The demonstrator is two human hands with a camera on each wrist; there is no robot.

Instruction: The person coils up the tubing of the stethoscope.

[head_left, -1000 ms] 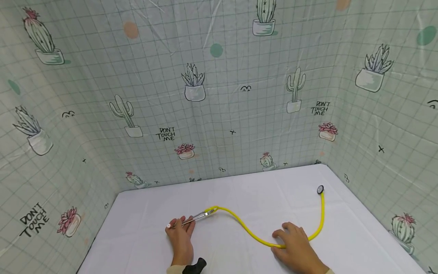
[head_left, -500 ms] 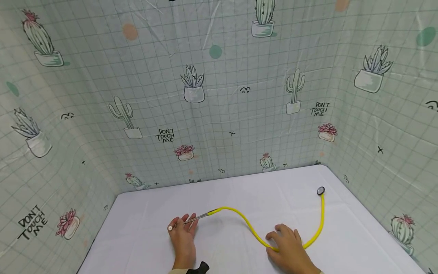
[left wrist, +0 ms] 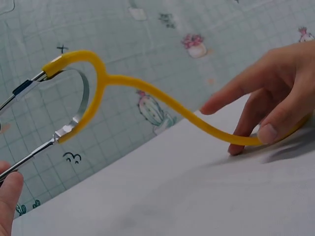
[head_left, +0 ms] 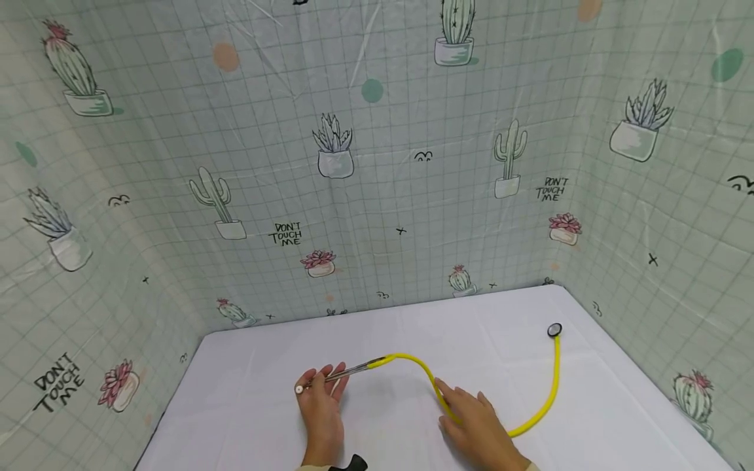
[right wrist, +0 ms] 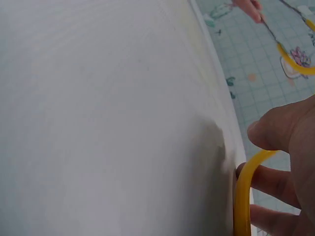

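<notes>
Toward the front of the white tabletop (head_left: 247,392), left of its middle, a metal ear tube (head_left: 353,371) of a yellow stethoscope (head_left: 423,365) is gripped by the left hand (head_left: 322,415), its thumb and fingers closed near the earpiece (head_left: 299,390). The forked end is thereby held up off the surface, probably so that the tubing is kept drawn out and untwisted. Right of the middle, the yellow tube (left wrist: 167,100) is held between thumb and fingers by the right hand (head_left: 478,426), low over the tabletop; a light, guiding hold seems likely, as the forefinger is left nearly straight. Near the far right corner the chest piece (head_left: 554,330) is laid, joined to the right hand by a slack curve of tube; that end is perhaps kept in place by its weight.

In the head view the ear tubes are overlapped, and only one earpiece is made out. In the left wrist view they are seen apart, a metal spring (left wrist: 86,91) between them, but their outer ends are cut off. Whether the second is also gripped, and how tightly the yellow tube is pinched, cannot be told. The tabletop's front edge is left out of frame.
</notes>
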